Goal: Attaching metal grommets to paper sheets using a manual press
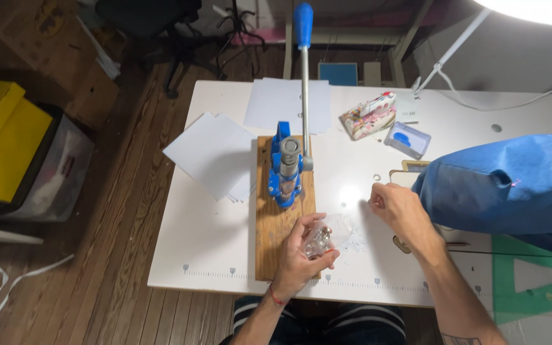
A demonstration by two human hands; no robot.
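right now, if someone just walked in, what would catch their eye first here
The blue lever press stands out first, upright on a wooden board in the middle of the white table, its long handle rising to a blue grip. Just in front of it, the left hand holds a clear plastic bag of small metal parts, while the right hand pinches something tiny beside a big blue cloth.

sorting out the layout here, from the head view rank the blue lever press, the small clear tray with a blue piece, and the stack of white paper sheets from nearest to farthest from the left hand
Measured from the left hand:
1. Blue lever press on the wooden board, just beyond the hand.
2. Stack of white paper sheets, farther back, on the table's left.
3. Small clear tray with a blue piece, far back on the right.
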